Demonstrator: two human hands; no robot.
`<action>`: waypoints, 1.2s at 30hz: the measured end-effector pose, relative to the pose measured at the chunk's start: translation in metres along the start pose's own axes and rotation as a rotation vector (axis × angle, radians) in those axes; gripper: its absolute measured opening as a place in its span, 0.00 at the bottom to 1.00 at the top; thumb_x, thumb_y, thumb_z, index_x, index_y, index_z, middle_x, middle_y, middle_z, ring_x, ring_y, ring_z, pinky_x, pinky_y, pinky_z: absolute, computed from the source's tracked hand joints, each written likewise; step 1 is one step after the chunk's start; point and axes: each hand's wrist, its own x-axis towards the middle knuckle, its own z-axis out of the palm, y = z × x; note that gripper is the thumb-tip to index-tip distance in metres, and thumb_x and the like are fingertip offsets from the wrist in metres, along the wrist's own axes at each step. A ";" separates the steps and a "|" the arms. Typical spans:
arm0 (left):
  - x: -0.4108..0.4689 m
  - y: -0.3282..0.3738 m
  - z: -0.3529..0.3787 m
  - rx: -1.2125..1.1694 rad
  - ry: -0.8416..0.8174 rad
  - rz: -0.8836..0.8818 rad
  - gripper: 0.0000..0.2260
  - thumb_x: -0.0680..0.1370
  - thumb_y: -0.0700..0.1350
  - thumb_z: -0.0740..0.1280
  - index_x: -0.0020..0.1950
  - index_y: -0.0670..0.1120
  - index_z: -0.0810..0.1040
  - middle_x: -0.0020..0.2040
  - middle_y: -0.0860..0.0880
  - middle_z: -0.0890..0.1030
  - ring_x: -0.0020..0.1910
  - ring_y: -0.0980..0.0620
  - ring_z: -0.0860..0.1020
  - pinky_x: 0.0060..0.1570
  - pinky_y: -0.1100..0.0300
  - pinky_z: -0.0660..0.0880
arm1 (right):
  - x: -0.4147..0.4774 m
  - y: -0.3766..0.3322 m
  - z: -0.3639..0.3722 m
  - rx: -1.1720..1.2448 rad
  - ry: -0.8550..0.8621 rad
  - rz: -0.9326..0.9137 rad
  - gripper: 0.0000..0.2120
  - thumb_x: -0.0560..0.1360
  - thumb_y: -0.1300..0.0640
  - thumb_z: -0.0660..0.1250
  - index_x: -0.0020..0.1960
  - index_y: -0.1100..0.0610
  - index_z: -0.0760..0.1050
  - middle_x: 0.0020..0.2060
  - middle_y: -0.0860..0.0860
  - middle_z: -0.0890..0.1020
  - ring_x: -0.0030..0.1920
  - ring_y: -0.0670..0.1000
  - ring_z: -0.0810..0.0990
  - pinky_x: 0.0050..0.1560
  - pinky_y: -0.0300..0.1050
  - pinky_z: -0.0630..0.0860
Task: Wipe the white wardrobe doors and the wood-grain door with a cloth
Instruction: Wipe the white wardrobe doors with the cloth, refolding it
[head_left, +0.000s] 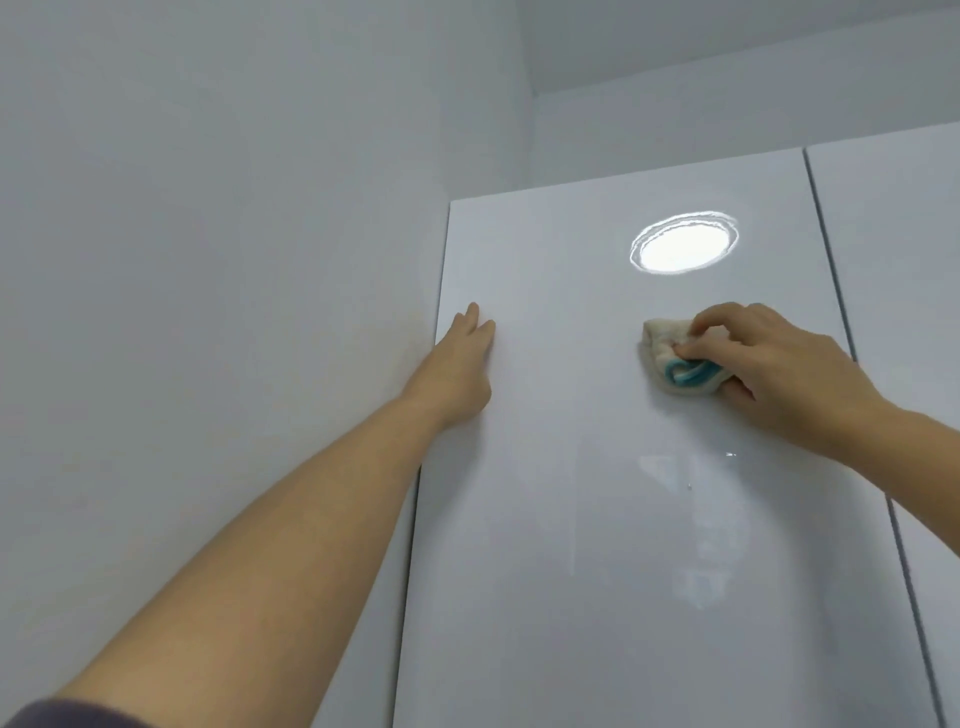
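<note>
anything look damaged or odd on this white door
Nothing stands out. The glossy white wardrobe door looks unmarked; the bright oval near its top is a lamp's reflection. The right hand grips a bunched cream cloth on it.

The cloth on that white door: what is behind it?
Behind the bunched cream-and-teal cloth, gripped by the right hand, lies the glossy white wardrobe door. The patch it covers is hidden, so any dirt there cannot be seen.
</note>
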 end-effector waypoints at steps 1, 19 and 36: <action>-0.002 0.005 0.000 0.011 -0.001 0.017 0.24 0.77 0.31 0.52 0.73 0.41 0.60 0.80 0.49 0.47 0.78 0.50 0.47 0.71 0.55 0.58 | -0.005 0.008 -0.007 -0.009 0.001 0.056 0.21 0.67 0.68 0.70 0.57 0.54 0.78 0.55 0.51 0.74 0.50 0.56 0.72 0.27 0.44 0.71; 0.001 0.001 -0.001 0.008 -0.019 0.104 0.28 0.78 0.32 0.53 0.77 0.50 0.61 0.79 0.52 0.52 0.78 0.51 0.53 0.75 0.55 0.52 | -0.033 0.011 -0.018 0.034 -0.042 0.216 0.16 0.65 0.71 0.67 0.50 0.58 0.75 0.50 0.54 0.73 0.49 0.56 0.71 0.36 0.51 0.74; -0.006 0.007 -0.001 0.240 -0.065 0.095 0.27 0.80 0.37 0.51 0.79 0.52 0.53 0.80 0.52 0.47 0.76 0.46 0.58 0.68 0.47 0.65 | -0.047 -0.001 -0.017 0.030 -0.075 0.111 0.16 0.62 0.75 0.68 0.45 0.61 0.76 0.46 0.56 0.74 0.44 0.56 0.70 0.35 0.48 0.71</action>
